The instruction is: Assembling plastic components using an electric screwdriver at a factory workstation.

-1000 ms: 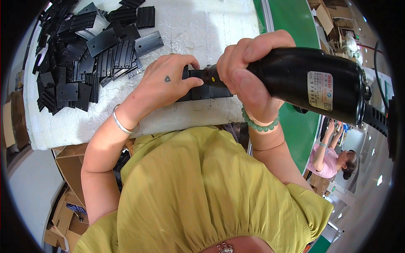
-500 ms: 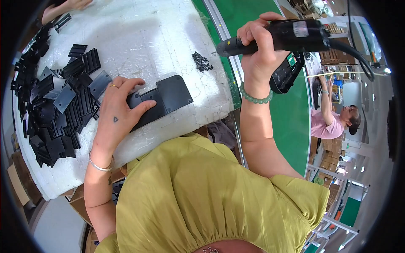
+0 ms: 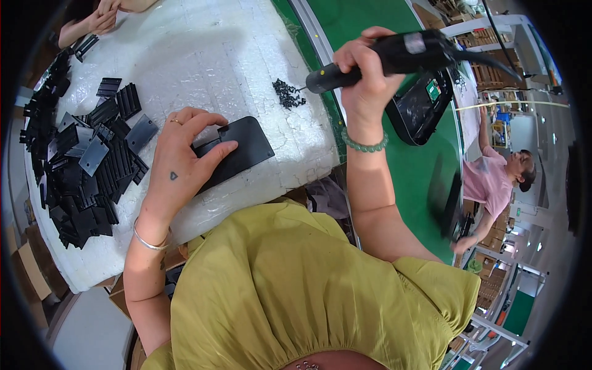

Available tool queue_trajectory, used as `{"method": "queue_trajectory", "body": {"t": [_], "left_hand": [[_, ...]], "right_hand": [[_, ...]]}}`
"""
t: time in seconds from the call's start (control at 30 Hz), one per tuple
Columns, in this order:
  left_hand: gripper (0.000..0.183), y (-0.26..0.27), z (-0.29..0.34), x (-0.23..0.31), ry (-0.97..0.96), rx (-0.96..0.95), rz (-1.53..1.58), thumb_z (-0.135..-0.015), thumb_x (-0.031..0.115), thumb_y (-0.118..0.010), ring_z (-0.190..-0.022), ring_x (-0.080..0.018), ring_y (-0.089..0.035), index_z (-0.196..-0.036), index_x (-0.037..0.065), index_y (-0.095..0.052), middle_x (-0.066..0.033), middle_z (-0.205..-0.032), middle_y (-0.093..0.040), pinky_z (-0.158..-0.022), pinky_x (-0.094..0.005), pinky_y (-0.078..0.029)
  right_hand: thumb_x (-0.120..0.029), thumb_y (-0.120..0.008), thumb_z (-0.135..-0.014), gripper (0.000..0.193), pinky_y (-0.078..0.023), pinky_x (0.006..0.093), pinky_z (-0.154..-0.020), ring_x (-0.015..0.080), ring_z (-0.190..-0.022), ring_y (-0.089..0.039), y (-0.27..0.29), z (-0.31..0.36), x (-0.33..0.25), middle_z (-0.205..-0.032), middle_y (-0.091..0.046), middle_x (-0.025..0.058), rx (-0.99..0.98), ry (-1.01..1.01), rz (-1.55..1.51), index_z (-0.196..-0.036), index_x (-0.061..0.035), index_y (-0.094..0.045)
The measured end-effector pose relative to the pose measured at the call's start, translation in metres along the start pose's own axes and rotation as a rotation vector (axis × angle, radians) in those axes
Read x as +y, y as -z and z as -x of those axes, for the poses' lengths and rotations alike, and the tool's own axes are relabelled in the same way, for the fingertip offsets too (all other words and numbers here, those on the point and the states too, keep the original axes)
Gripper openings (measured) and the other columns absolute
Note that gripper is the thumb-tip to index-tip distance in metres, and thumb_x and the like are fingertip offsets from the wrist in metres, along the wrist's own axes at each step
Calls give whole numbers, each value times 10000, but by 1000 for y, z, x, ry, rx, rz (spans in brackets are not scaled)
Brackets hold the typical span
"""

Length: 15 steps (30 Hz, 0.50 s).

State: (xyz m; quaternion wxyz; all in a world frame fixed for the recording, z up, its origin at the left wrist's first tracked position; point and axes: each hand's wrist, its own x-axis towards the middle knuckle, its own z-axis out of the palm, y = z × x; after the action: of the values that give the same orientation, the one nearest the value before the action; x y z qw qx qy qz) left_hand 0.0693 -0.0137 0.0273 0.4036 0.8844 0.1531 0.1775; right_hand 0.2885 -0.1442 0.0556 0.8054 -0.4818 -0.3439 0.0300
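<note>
My right hand is wrapped round a black electric screwdriver, held nearly level. Its thin bit reaches the right edge of a pile of small black screws on the white foam-covered table. With thumb and fingers, my left hand grips a flat black plastic cover near the table's front edge. The cover has one rounded corner; its left part is hidden under my hand.
Left of my hand lies a heap of black plastic strips and plates. Another person's hands are at the far left. A green conveyor on the right carries an open black housing; a co-worker in pink stands beyond.
The screwdriver has moved left and slightly down, bringing its bit to the screws. My left hand shifted slightly over the cover. Beyond the conveyor, the co-worker's arm swung down beside a blurred black part.
</note>
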Motion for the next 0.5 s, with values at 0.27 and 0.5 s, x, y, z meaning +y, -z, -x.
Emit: {"method": "queue_trajectory", "body": {"t": [0.27, 0.5], "left_hand": [[265, -39, -53, 4, -225, 85, 31, -699, 176, -747, -903, -288, -529, -927, 60, -679, -96, -877, -641, -801, -363, -436], [157, -57, -75, 3, -456, 158, 4, -713, 146, -728, -890, -261, -549, -845, 65, -698, -45, -784, -662, -777, -356, -454]], "right_hand": [[24, -493, -747, 280, -393, 293, -489, 129, -500, -409, -14, 10, -48, -635, -455, 55, -64, 39, -276, -1022, -13, -455], [-87, -498, -761, 316, -315, 285, -560, 112, -515, -361, -17, 13, -59, -605, -383, -12, -163, 91, -218, -1070, -101, -560]]}}
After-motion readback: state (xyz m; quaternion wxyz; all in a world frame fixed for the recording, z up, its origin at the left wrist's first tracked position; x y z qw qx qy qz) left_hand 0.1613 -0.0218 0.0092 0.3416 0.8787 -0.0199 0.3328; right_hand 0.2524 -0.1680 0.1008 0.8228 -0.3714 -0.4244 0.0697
